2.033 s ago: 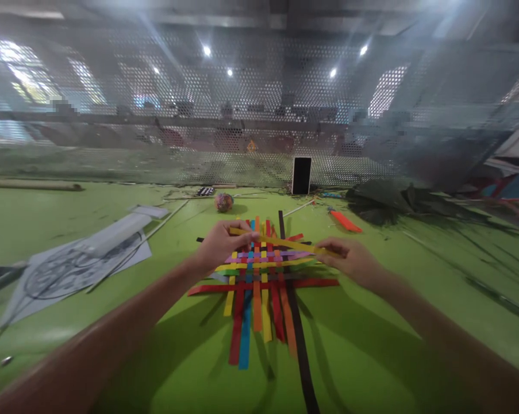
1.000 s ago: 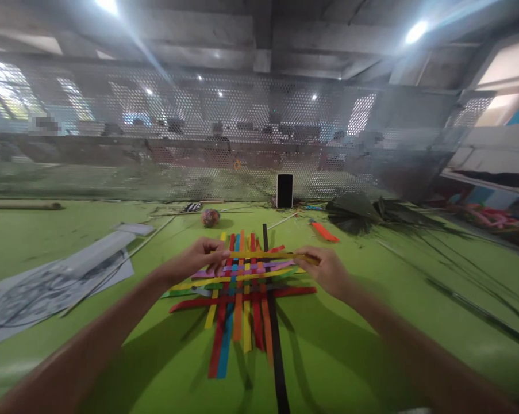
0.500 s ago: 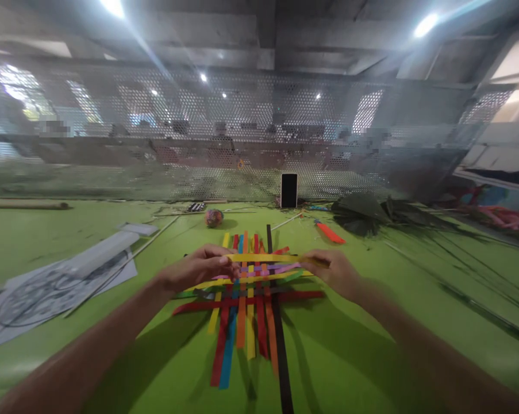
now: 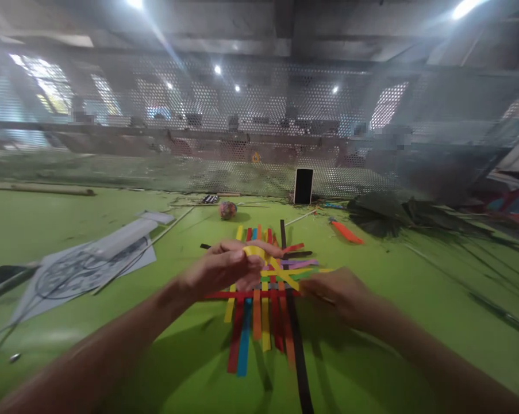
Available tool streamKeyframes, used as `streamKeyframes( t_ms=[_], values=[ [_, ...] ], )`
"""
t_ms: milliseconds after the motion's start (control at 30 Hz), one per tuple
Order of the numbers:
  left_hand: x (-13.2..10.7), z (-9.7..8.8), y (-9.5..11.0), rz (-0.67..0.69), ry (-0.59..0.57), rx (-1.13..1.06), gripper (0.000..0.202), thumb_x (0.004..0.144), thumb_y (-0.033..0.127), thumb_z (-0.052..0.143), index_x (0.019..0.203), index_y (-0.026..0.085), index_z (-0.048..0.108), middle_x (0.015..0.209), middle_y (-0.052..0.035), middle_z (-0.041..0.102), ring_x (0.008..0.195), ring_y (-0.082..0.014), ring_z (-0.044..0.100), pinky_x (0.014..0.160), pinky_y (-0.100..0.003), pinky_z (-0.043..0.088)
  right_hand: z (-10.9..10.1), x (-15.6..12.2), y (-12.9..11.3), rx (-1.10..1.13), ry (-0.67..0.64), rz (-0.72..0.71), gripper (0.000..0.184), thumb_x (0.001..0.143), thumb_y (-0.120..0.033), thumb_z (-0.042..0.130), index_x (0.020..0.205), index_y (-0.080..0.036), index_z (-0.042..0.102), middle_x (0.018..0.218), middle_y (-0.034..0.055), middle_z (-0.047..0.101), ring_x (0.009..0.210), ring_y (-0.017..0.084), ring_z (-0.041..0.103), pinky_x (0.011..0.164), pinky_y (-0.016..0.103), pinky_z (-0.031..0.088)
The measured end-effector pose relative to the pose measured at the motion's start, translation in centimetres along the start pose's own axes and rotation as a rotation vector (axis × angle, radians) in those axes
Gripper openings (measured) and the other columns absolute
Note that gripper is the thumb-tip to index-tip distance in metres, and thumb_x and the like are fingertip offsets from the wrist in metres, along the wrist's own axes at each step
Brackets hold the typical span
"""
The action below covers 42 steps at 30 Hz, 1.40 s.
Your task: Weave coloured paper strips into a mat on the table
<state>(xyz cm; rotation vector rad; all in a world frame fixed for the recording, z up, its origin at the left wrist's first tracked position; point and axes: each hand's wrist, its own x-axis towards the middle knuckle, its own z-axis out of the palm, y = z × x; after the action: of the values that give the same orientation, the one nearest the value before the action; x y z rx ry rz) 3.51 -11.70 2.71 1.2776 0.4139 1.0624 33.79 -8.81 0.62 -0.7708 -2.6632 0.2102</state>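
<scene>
A yellow strip (image 4: 280,271) runs between my hands, bent over on itself near the left one. My left hand (image 4: 229,264) grips its folded end between thumb and fingers. Closed on the other end, at lower right, is my right hand (image 4: 334,292). Beneath both hands lies a loose weave of coloured strips: a blue strip (image 4: 243,339), a dark red strip (image 4: 235,345), an orange strip (image 4: 257,322) and a long black strip (image 4: 300,356) run lengthwise. Purple, green, grey and red ones cross them. My left hand hides part of the weave.
On the green table (image 4: 177,368), a printed sheet (image 4: 69,282) with a white roll lies left. Farther back are a multicoloured ball (image 4: 227,210), an upright dark panel (image 4: 303,186), an orange-red object (image 4: 346,232) and dark leaves (image 4: 380,215). A perforated screen (image 4: 259,126) stands behind.
The yellow strip was stretched nearly straight between my hands; now it is folded over at the left hand. My right hand has moved down. The whole view has shifted slightly.
</scene>
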Motion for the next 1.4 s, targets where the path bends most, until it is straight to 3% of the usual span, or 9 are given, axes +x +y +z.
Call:
streamKeyframes(
  t_ms=[167,333,533,633,733,933,1133,1267,1400],
  values=[
    [1.1,-2.0,0.5,0.01,0.195,0.177,0.039,0.082,0.056,0.085,0.082,0.017,0.08,0.064,0.0005,0.056,0.052,-0.0084,0.041,0.055,-0.025,0.042,1.0,0.1,-1.3,-0.199,0.028,-0.14,0.043,0.108,-0.032,0.039,0.081,-0.023,0.072,0.069,0.0057,0.068,0.057,0.017,0.049,0.057,0.033,0.029],
    [2.4,-4.3,-1.3,0.154,0.329,0.813,0.041,0.093,0.056,0.072,0.086,0.017,0.08,0.067,-0.0001,0.052,0.061,-0.0136,0.044,0.057,-0.026,0.035,0.6,0.3,-0.8,-0.238,0.147,-0.143,0.042,0.109,-0.027,0.039,0.08,-0.022,0.07,0.066,0.0063,0.068,0.058,0.018,0.054,0.056,0.033,0.033],
    [2.4,-4.6,-3.4,0.356,0.105,1.259,0.038,0.105,0.038,0.055,0.079,0.016,0.073,0.08,-0.0053,0.061,0.074,-0.0168,0.053,0.069,-0.029,0.039,0.4,0.5,-0.8,-0.247,0.329,-0.23,0.038,0.112,-0.025,0.042,0.092,-0.017,0.073,0.076,0.0059,0.075,0.064,0.016,0.067,0.061,0.028,0.051],
    [2.2,-4.3,-3.4,0.315,0.086,1.187,0.037,0.105,0.038,0.057,0.08,0.015,0.073,0.075,-0.0036,0.062,0.069,-0.0148,0.052,0.065,-0.028,0.038,0.3,0.6,-0.8,-0.262,0.377,-0.226,0.032,0.111,-0.025,0.045,0.101,-0.018,0.075,0.083,0.0062,0.079,0.068,0.016,0.071,0.063,0.027,0.055],
    [2.0,-3.9,-2.4,0.102,0.001,0.914,0.037,0.102,0.045,0.063,0.084,0.016,0.076,0.075,-0.0029,0.065,0.069,-0.0145,0.056,0.064,-0.027,0.043,0.1,0.5,-0.6,-0.274,0.411,-0.237,0.028,0.111,-0.025,0.045,0.113,-0.018,0.073,0.096,0.0071,0.082,0.076,0.017,0.076,0.066,0.027,0.059],
    [1.5,-3.1,-0.7,0.042,-0.071,0.469,0.03,0.092,0.046,0.076,0.08,0.02,0.082,0.132,-0.0138,0.069,0.124,-0.03,0.061,0.105,-0.045,0.05,0.2,0.5,-0.5,-0.194,0.386,-0.254,0.026,0.108,-0.02,0.047,0.116,-0.018,0.072,0.096,0.0079,0.082,0.075,0.019,0.077,0.064,0.029,0.06],
    [1.1,-2.8,-0.4,-0.009,-0.185,0.265,0.025,0.094,0.039,0.074,0.084,0.018,0.083,0.112,-0.0158,0.077,0.11,-0.0314,0.069,0.101,-0.049,0.052,0.5,0.5,-0.1,-0.133,0.38,-0.218,0.026,0.106,-0.018,0.051,0.114,-0.017,0.075,0.099,0.01,0.083,0.084,0.022,0.08,0.073,0.031,0.063],
    [1.3,-3.2,-0.8,-0.023,-0.104,0.327,0.027,0.093,0.045,0.077,0.089,0.019,0.086,0.106,-0.0123,0.072,0.096,-0.0231,0.067,0.091,-0.038,0.055,0.5,0.3,0.3,-0.102,0.349,-0.169,0.027,0.105,-0.019,0.053,0.117,-0.017,0.076,0.102,0.0099,0.084,0.089,0.023,0.081,0.077,0.033,0.064],
    [1.8,-3.9,-2.0,-0.033,0.132,0.295,0.034,0.084,0.052,0.085,0.082,0.018,0.085,0.104,-0.0096,0.067,0.094,-0.0193,0.065,0.086,-0.032,0.058,0.3,0.3,0.6,0.033,0.262,-0.059,0.028,0.104,-0.021,0.054,0.12,-0.019,0.077,0.112,0.0101,0.082,0.096,0.024,0.08,0.082,0.035,0.063]
  ],
)
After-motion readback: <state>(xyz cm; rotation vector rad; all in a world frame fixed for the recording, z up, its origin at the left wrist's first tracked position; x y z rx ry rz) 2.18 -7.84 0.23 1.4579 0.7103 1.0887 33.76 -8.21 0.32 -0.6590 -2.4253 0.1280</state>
